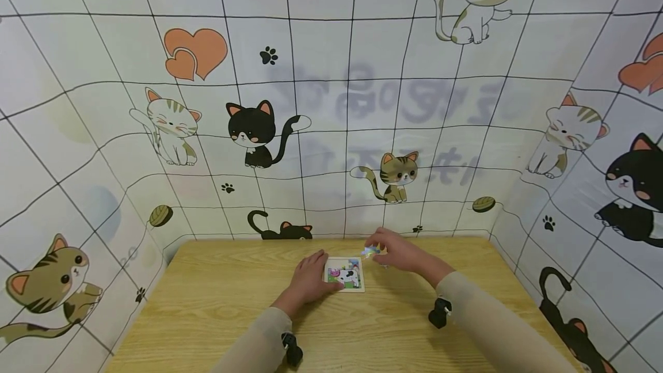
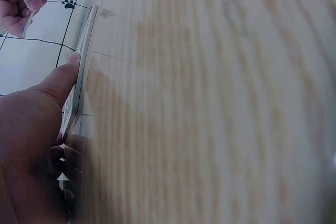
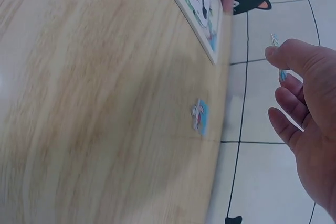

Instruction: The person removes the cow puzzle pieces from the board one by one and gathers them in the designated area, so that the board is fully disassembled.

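A small square picture puzzle (image 1: 349,289) lies on the table, showing a black-and-white cow in a pale frame. My left hand (image 1: 309,281) holds it at its left side, the thumb (image 2: 63,80) over the near edge and the fingers along the left edge. Off the puzzle's far right corner, my right hand (image 1: 396,252) pinches a shiny, bluish puzzle piece (image 1: 370,251) between thumb and fingertips, raised above the table. The right wrist view shows this piece (image 3: 282,74) nearly edge-on, so its picture is hidden. A loose puzzle piece (image 3: 199,116), blue with white and red, lies below the right hand.
The wooden table (image 1: 207,315) ends at a wall cloth (image 1: 321,102) printed with cats and grid lines, which also hangs along both sides. A black wrist device (image 1: 292,350) sits on the left sleeve and another black device (image 1: 439,312) on the right.
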Available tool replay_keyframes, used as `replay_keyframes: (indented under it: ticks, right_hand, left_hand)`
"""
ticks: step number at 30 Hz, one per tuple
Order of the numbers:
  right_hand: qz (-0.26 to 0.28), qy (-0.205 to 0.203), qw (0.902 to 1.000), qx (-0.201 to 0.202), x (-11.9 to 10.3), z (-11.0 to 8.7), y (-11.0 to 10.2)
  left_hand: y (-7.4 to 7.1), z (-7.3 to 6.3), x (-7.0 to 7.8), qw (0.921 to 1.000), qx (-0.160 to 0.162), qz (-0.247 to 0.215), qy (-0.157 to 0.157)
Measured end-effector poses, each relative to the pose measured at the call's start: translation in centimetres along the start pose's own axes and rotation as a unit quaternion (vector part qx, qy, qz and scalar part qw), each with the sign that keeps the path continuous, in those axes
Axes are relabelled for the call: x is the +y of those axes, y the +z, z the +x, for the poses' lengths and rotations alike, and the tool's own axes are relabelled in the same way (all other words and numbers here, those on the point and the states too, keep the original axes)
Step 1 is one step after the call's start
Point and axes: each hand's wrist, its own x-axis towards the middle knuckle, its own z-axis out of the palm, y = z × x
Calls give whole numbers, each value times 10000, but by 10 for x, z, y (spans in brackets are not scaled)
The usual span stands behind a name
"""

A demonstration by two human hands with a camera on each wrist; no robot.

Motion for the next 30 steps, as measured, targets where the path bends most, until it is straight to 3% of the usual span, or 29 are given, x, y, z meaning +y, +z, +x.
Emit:
replay_keyframes:
  ticks: [8, 18, 30]
  right_hand:
    - [-55, -9, 9995, 313, 8, -7, -12]
    - [102, 105, 9991, 394, 14, -16, -25]
    - [125, 238, 9980, 581, 21, -28, -39]
  left_hand:
    - [8, 2, -9, 9998, 117, -157, 56]
    - [0, -4, 2, 9999, 62, -139, 26]
    - [10, 3, -9, 9996, 169, -225, 32]
